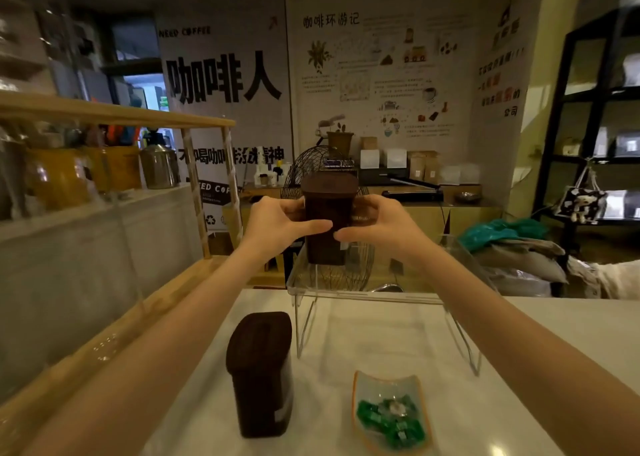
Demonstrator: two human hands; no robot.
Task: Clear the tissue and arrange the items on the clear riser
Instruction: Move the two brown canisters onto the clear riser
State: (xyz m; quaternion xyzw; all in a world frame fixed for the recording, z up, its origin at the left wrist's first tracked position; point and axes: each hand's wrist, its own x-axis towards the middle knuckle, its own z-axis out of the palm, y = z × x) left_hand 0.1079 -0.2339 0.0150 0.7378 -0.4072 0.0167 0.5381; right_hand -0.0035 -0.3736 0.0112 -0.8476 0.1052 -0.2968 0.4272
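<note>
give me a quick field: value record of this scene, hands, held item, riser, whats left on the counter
left hand: grips the held canister's left side
right hand: grips its right side
held canister: dark brown, lidded, upright, at the riser's top left
clear riser: on the white counter, space beneath it bare
second canister: dark brown, lidded, on the counter left of the riser
candy dish: clear with an orange rim, green wrapped pieces, in front of the riser
tissue: none visible

A pale white desk [540, 334] carries a clear riser [381, 294] toward its far edge, its legs standing on the surface. Nearer, a dark brown lidded container [260, 372] stands upright at the left, and to its right lies a small clear dish [389, 384] with an orange rim holding green-wrapped pieces [389, 421]
</note>
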